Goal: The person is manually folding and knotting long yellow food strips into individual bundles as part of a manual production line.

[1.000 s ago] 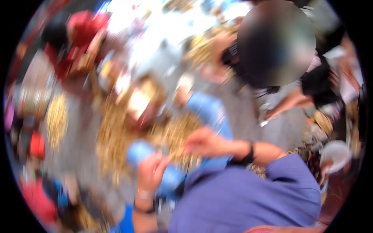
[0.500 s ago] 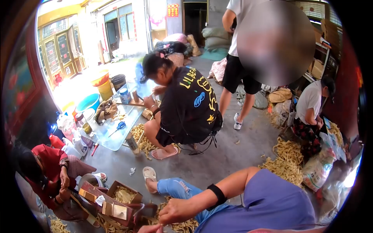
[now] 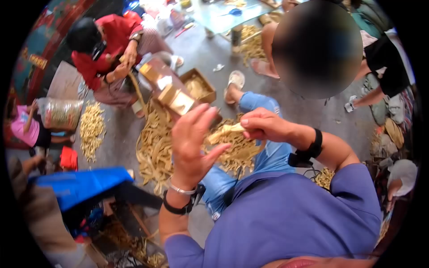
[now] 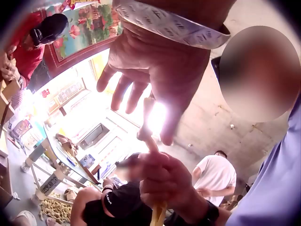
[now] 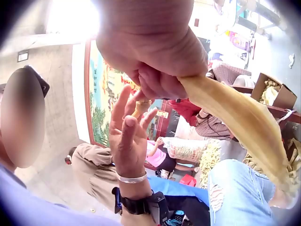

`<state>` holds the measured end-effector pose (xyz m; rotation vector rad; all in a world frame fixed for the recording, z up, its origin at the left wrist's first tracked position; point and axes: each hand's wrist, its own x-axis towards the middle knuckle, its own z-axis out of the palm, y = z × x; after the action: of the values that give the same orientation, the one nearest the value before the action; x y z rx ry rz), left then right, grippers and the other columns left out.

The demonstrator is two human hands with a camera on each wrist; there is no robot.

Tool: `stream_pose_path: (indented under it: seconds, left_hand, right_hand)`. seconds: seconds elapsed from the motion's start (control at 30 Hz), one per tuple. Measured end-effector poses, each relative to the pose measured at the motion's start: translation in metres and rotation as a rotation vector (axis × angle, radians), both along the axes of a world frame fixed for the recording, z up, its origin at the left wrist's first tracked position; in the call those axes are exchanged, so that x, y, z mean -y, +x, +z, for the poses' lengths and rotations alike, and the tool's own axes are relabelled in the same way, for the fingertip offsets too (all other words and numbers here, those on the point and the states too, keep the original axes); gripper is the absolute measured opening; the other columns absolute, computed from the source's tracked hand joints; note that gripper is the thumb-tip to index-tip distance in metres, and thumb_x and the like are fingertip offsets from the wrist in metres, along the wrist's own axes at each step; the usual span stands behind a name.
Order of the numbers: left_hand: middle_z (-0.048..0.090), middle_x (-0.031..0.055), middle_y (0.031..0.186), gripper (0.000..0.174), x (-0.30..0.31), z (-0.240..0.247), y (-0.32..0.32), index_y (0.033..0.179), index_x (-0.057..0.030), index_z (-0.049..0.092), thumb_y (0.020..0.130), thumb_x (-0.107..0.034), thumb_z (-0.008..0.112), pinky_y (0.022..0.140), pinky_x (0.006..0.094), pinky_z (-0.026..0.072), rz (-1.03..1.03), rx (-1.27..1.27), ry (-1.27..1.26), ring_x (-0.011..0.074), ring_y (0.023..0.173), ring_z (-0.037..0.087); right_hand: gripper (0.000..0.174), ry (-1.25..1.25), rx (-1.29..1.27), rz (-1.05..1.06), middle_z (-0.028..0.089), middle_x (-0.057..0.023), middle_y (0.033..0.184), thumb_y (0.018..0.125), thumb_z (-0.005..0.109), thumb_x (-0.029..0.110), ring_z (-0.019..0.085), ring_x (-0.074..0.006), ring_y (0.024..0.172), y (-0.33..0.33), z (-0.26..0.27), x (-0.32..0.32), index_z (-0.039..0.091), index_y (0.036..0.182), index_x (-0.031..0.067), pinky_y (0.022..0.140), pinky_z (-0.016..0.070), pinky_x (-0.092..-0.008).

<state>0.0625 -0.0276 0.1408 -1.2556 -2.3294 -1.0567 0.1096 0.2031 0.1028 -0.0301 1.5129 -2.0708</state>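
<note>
Right hand: the person's right hand, right of centre in the head view, pinches a flat, pale yellow strip between thumb and curled fingers.
Left hand: the person's left hand, just left of centre, is spread, thumb held away from straight fingers, gripping nothing.
Yellow strip: it lies between the two hands; the head view shows its long axis running left and slightly down from the right fingertips, with a knot-like lump partway along.
Strip and left hand: the free end points into the gap between left thumb and fingers, near both; whether it touches cannot be told. The right hand is the nearer, being the one that holds it.
Strip's other part: in the right wrist view a broad, smooth length slants from the right hand to the lower right.
Below the hands: a heap of short, yellow-brown pieces at centre, and left of it a pile of long, tan strips.
Farther out: a brown cardboard box above centre, a person in red at upper left, and a clear glass surface at the top.
</note>
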Motion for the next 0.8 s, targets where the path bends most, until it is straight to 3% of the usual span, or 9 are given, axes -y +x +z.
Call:
stream_pose_path:
  seconds: [0.1,0.13,0.17,0.23,0.3,0.53,0.6,0.67,0.8]
  left_hand:
    - [0.062,0.0086,0.089,0.049,-0.023,-0.006,0.005,0.117,-0.0042,0.060,0.073,-0.021,0.073,0.078,0.0398,0.0462,-0.164,0.029,-0.154,0.0277,0.084,0.059]
    - [0.056,0.0082,0.073,0.040,-0.024,-0.011,0.011,0.111,-0.0038,0.062,0.075,-0.016,0.071,0.063,0.0387,0.0467,-0.116,0.155,-0.068,0.0276,0.069,0.057]
    - [0.054,0.0094,0.073,0.037,-0.020,-0.014,0.009,0.111,-0.0035,0.062,0.077,-0.015,0.070,0.056,0.0363,0.0462,-0.091,0.128,-0.044,0.0275,0.069,0.057]
    - [0.054,0.0094,0.073,0.025,-0.011,-0.015,0.007,0.102,-0.0031,0.063,0.079,-0.013,0.068,0.057,0.0372,0.0460,-0.055,0.167,-0.092,0.0276,0.066,0.057]
    - [0.054,0.0103,0.073,0.017,-0.004,-0.020,0.001,0.094,-0.0027,0.063,0.081,-0.012,0.066,0.058,0.0377,0.0459,-0.081,0.263,-0.099,0.0281,0.066,0.057]
    - [0.056,0.0088,0.072,0.014,0.015,-0.066,-0.041,0.083,-0.0019,0.060,0.088,-0.015,0.060,0.057,0.0314,0.0451,-0.043,0.682,0.017,0.0225,0.063,0.056]
    - [0.059,0.0033,0.076,0.019,0.020,-0.095,-0.071,0.087,0.0000,0.061,0.093,-0.017,0.053,0.061,0.0270,0.0494,0.108,1.183,0.231,0.0120,0.066,0.057]
    - [0.060,0.0030,0.075,0.022,0.024,-0.122,-0.101,0.090,0.0007,0.062,0.094,-0.020,0.054,0.058,0.0248,0.0533,0.201,1.237,0.362,0.0088,0.064,0.057]
    - [0.059,0.0019,0.067,0.023,0.024,-0.148,-0.136,0.082,0.0006,0.064,0.091,-0.020,0.060,0.051,0.0228,0.0529,0.412,1.288,0.445,0.0065,0.055,0.054]
  right_hand:
    - [0.029,0.159,-0.256,0.080,0.044,0.0023,0.057,0.093,0.053,0.028,0.042,-0.0070,0.051,-0.007,0.002,-0.004,0.061,0.084,0.0015,0.047,0.0312,-0.0254]
    - [0.027,0.286,-0.433,0.075,0.046,0.0005,0.058,0.093,0.055,0.027,0.045,-0.0091,0.052,-0.008,0.004,0.000,0.061,0.085,0.0011,0.048,0.0336,-0.0268]
    - [0.026,0.408,-0.610,0.060,0.048,-0.0013,0.058,0.092,0.056,0.026,0.048,-0.0111,0.052,-0.011,0.008,0.002,0.061,0.087,0.0007,0.049,0.0361,-0.0283]
    - [0.021,0.658,-0.848,0.163,0.056,-0.0126,0.067,0.084,0.067,0.020,0.056,-0.0291,0.058,-0.016,0.023,0.006,0.061,0.091,0.0021,0.052,0.0421,-0.0351]
    - [0.014,0.615,-1.057,0.150,0.057,-0.0117,0.068,0.082,0.068,0.016,0.057,-0.0316,0.059,-0.025,0.009,0.011,0.062,0.088,0.0038,0.052,0.0442,-0.0375]
    - [0.008,0.556,-1.088,0.213,0.059,-0.0126,0.072,0.078,0.067,0.009,0.059,-0.0308,0.066,-0.091,-0.039,0.015,0.063,0.085,0.0045,0.057,0.0474,-0.0373]
    - [0.008,0.554,-1.105,0.063,0.063,-0.0138,0.075,0.079,0.065,0.007,0.061,-0.0310,0.068,-0.131,-0.063,0.025,0.066,0.086,0.0032,0.060,0.0487,-0.0376]
    - [0.012,0.573,-0.895,0.081,0.063,-0.0156,0.073,0.080,0.066,0.011,0.063,-0.0289,0.066,-0.170,-0.078,0.037,0.070,0.089,0.0034,0.060,0.0488,-0.0344]
    - [0.012,0.591,-0.920,0.021,0.064,-0.0164,0.074,0.077,0.065,0.010,0.063,-0.0305,0.068,-0.215,-0.113,0.053,0.069,0.086,0.0021,0.062,0.0492,-0.0357]
